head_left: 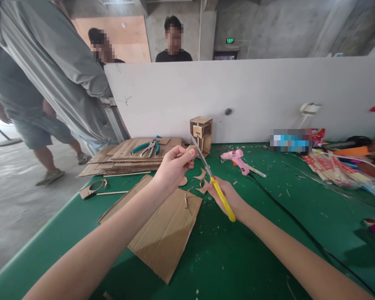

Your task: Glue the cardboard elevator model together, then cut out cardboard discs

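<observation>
My left hand (176,166) pinches a small rounded piece of cardboard (191,149) between thumb and fingers. In my right hand (227,195) is a pair of scissors (220,193) with yellow handles, its blades pointing up and left beside the cardboard piece. Whether the blades touch the piece I cannot tell. Below my hands lie a cardboard disc (183,181) and curled cardboard scraps (202,183). A large cardboard sheet (165,233) rests on the table beneath my left forearm. Behind the blades stands a small open-fronted cardboard box (208,139) with a structure inside.
Stacked cardboard (112,160) carries teal-handled pliers (148,148) at left. A pink glue gun (236,159) with a black cord lies right of the box. Packaged sticks (328,166) are farther right. A white partition (253,91) closes the green table's (243,266) back; people stand beyond and left.
</observation>
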Demonstrator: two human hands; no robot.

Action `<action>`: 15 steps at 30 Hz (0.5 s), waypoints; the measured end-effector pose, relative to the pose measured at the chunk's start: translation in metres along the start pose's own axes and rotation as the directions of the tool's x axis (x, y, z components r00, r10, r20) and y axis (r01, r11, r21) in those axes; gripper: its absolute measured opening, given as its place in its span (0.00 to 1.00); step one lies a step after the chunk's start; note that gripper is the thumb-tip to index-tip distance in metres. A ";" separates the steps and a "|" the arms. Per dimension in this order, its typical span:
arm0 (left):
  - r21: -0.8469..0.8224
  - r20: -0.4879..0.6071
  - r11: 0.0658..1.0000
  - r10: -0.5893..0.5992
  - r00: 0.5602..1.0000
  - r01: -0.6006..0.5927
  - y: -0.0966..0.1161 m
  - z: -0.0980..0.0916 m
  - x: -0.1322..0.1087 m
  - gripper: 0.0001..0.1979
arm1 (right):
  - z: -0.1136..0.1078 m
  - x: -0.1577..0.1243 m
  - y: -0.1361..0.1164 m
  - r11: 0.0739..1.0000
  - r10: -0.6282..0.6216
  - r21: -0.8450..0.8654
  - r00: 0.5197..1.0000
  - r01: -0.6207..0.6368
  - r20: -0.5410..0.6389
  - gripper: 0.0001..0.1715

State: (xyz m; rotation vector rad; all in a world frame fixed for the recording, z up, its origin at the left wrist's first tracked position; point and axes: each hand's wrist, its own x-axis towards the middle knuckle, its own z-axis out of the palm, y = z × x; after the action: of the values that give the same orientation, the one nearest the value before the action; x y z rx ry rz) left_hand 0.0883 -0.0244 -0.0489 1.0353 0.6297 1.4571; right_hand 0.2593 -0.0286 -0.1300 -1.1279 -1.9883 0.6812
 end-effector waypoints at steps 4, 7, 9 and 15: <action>0.011 0.014 1.000 -0.006 1.000 0.006 0.001 -0.002 0.001 0.17 | -0.001 0.001 0.003 1.000 0.014 0.000 1.000 -0.014 -0.003 0.21; 0.023 0.021 0.999 -0.022 1.000 0.022 0.002 -0.003 0.002 0.17 | 0.001 0.002 0.010 0.999 0.031 -0.015 0.999 -0.032 -0.015 0.20; 0.028 0.028 0.999 -0.030 0.999 0.030 0.002 -0.003 0.002 0.17 | 0.003 0.003 0.016 1.000 0.021 -0.001 1.000 -0.021 -0.015 0.20; 0.079 0.060 0.997 -0.026 0.998 0.022 0.003 -0.004 0.003 0.16 | 0.002 0.003 0.019 0.998 -0.054 0.040 0.999 0.054 -0.001 0.20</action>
State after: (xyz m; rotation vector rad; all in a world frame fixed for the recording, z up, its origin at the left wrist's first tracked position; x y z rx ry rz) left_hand 0.0835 -0.0211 -0.0480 1.1251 0.6579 1.3842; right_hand 0.2657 -0.0176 -0.1447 -1.0461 -1.9893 0.6899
